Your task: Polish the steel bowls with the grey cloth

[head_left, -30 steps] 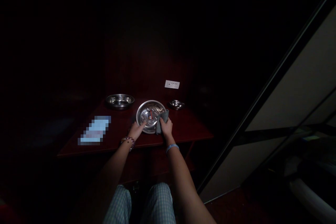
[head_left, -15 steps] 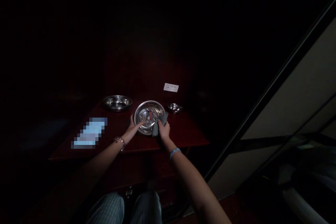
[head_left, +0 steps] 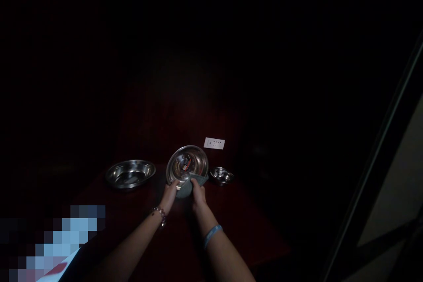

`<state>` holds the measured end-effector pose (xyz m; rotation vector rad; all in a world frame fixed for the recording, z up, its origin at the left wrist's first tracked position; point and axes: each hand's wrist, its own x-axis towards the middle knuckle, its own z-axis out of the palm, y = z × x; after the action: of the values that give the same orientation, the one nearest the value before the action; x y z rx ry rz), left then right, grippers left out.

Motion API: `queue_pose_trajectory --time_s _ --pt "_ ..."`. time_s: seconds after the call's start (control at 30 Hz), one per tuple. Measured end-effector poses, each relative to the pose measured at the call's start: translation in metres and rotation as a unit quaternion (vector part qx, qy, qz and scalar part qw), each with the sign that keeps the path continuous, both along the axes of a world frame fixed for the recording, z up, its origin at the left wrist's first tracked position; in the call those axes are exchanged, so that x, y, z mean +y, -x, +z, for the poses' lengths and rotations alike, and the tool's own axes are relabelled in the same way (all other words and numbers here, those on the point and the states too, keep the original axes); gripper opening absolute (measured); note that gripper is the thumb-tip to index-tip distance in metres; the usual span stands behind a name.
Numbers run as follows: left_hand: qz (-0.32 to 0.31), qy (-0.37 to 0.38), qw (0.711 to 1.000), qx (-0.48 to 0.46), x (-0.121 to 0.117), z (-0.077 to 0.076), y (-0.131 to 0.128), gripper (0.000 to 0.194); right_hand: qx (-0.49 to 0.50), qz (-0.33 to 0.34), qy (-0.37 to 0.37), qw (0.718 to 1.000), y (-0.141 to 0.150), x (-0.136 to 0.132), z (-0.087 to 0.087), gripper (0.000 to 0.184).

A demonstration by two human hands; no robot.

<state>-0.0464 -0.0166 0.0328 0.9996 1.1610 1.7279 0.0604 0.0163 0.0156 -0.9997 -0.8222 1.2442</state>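
Note:
A shiny steel basin (head_left: pixel 176 165) with a dark and orange label inside is tilted towards me above the dark red table. My left hand (head_left: pixel 169 196) grips its lower left rim, thumb on the inner side. My right hand (head_left: pixel 198 192) is closed on a grey-green cloth (head_left: pixel 185 188), which is folded over the basin's lower right rim. The fingers behind the basin and cloth are hidden.
A wider steel basin (head_left: pixel 130 174) rests on the table (head_left: pixel 238 229) at the left, a small steel bowl (head_left: pixel 221 176) at the right. A white socket panel (head_left: pixel 214 143) is on the back wall. A blurred-out bright item (head_left: pixel 71 233) lies front left.
The view has tilted up and moved closer to the table. The basin has turned in my hands, and the cloth has shifted from its right side to its lower rim.

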Motion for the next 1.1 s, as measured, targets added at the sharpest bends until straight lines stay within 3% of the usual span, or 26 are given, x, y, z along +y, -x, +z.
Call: queue_pose_trajectory --time_s 0.13,0.27,0.57,0.77,1.1 --pt "0.048 0.054 0.997 -0.022 0.019 -0.012 0.011 0.023 -0.034 -0.023 -0.029 0.999 0.0 0.031 -0.012 0.023" --pt "0.043 0.071 0.997 -0.006 0.024 -0.024 0.016 0.016 -0.087 -0.061 -0.051 0.993 -0.008 0.044 -0.018 0.024" --pt "0.056 0.083 0.995 -0.007 0.028 -0.035 0.018 0.03 -0.22 -0.062 -0.08 0.97 -0.021 0.031 -0.01 0.026" --pt "0.062 0.099 0.992 -0.048 0.034 -0.042 0.018 0.022 -0.279 -0.066 -0.117 0.951 -0.026 0.037 -0.007 0.022" --pt "0.04 0.089 0.995 0.005 0.027 -0.04 0.021 0.013 -0.319 -0.072 -0.073 0.942 -0.03 0.035 -0.004 0.021"
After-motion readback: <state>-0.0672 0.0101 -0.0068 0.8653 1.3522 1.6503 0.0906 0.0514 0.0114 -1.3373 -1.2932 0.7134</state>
